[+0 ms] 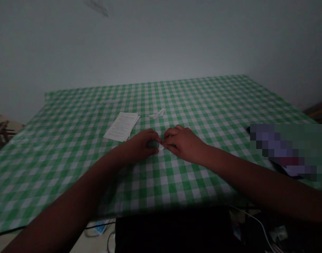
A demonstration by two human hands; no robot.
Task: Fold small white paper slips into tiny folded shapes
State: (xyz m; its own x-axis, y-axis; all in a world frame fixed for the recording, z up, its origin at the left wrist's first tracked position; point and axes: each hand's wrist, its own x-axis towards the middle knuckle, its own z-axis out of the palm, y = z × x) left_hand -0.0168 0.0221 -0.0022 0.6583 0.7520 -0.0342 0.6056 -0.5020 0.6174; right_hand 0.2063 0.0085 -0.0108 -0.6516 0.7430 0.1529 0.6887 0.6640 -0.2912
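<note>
A small piece of white paper [161, 147] lies between my two hands, low over the checked tablecloth, and mostly hidden by fingers. My left hand [143, 144] holds its left side, thumb and fingers curled around it. From the right, my right hand [182, 142] pinches the paper near its top, its fingertips close to those of the left. Just beyond the hands sits a folded white paper shape [157, 114] with pointed ends. Left of it, a stack of printed sheets [121, 126] lies flat, partly behind my left hand.
A green and white checked tablecloth [203, 105] covers the table, which meets a pale wall [161, 42] at the back. At the right lies a dark-edged flat object [287, 151], blurred out. Cables [261, 225] hang below the table's front edge.
</note>
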